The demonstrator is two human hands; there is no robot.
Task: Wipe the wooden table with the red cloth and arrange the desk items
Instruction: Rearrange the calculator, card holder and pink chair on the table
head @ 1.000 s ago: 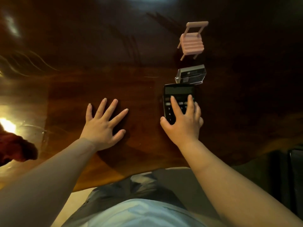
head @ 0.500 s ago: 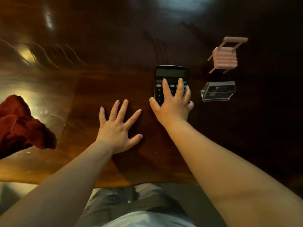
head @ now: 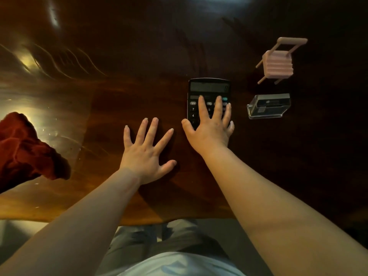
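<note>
A black calculator [head: 208,88] lies flat on the dark glossy wooden table [head: 127,90]. My right hand [head: 211,128] rests on its lower half with fingers spread over the keys, not closed around it. My left hand [head: 145,152] lies palm down on the bare wood just left of it, fingers apart and holding nothing. The crumpled red cloth [head: 25,150] sits at the left edge, well apart from both hands. A clear plastic card holder [head: 267,106] stands to the right of the calculator. A small pink toy chair [head: 277,62] is behind the holder.
The table's near edge [head: 139,221] runs just in front of my lap. Bright reflections and streaks mark the wood at the left. The far side of the table is dark.
My right hand slid the calculator leftward, away from the card holder and chair. The view swung left, bringing more of the red cloth into sight. My left hand stayed flat.
</note>
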